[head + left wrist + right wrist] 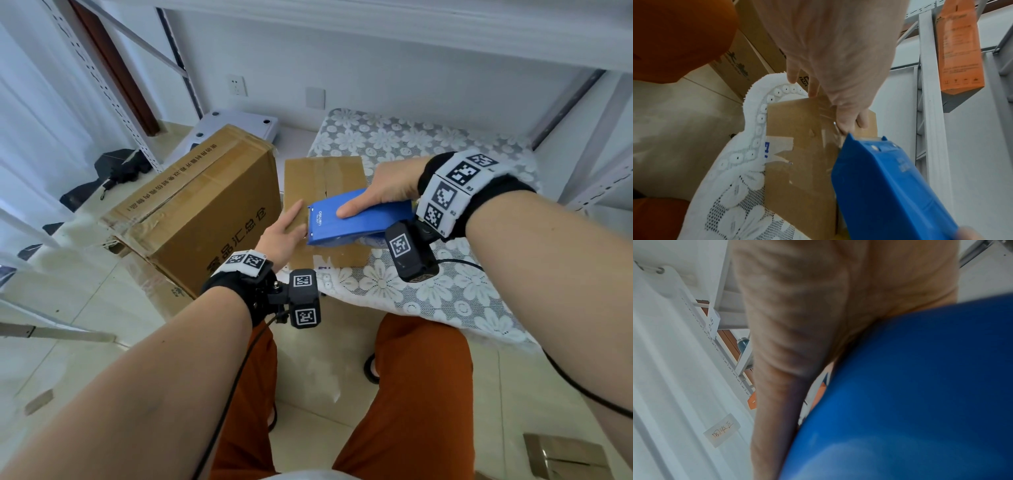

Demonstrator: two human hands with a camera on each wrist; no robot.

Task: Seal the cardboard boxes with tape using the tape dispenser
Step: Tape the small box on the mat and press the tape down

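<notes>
A small brown cardboard box (323, 178) lies on the lace-covered table (445, 294), its top flaps closed along a centre seam. My right hand (375, 195) grips a blue tape dispenser (356, 221) with the thumb along its side, and its mouth sits on the box top near the front. My left hand (286, 233) rests on the box's left part with fingers straight, the thumb close to the dispenser's mouth. The left wrist view shows the left fingertips (860, 121) on the box (803, 154) just ahead of the dispenser (890, 186), with clear tape on the cardboard. The right wrist view shows only my right hand (797, 318) and the dispenser's blue body (916, 394).
A large taped cardboard box (205, 212) stands on the floor against the table's left side. Metal shelf posts (582, 144) rise on the right, and an orange packet (960, 48) sits on a shelf. My legs in orange trousers (411, 394) are under the table edge. A black bag (118, 168) lies far left.
</notes>
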